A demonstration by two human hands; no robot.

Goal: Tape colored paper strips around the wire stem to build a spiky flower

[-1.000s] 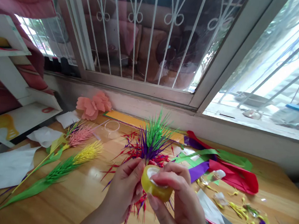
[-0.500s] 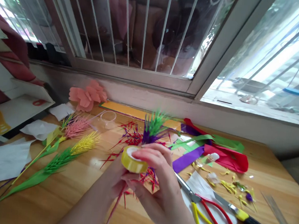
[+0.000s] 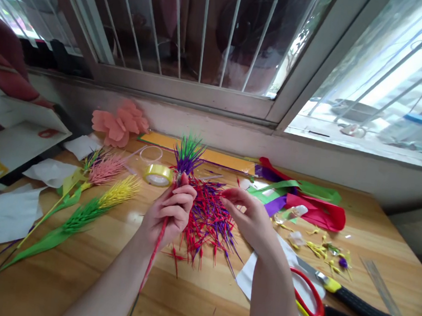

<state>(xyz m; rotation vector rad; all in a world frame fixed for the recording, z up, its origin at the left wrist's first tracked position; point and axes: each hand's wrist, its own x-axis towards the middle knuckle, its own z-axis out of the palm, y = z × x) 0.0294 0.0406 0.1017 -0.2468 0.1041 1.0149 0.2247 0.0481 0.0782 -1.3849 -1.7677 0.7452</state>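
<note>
Bare table (image 3: 196, 302) lay open nearer than the spike pile (image 3: 207, 223). Scissors (image 3: 302, 274) and a knife (image 3: 363, 308) crowded its right, paper stalks (image 3: 88, 215) its left. The left hand (image 3: 169, 213) gripped the red stem (image 3: 152, 260) at the pile's left edge, its spiky head (image 3: 187, 154) upright. The right hand (image 3: 252, 218) hovered half open, empty, over the pile's right edge. The tape roll (image 3: 158, 175) lay beyond the pile, leftward.

A wooden table (image 3: 58, 278) stands below a barred window (image 3: 193, 35), daylight at right.
</note>
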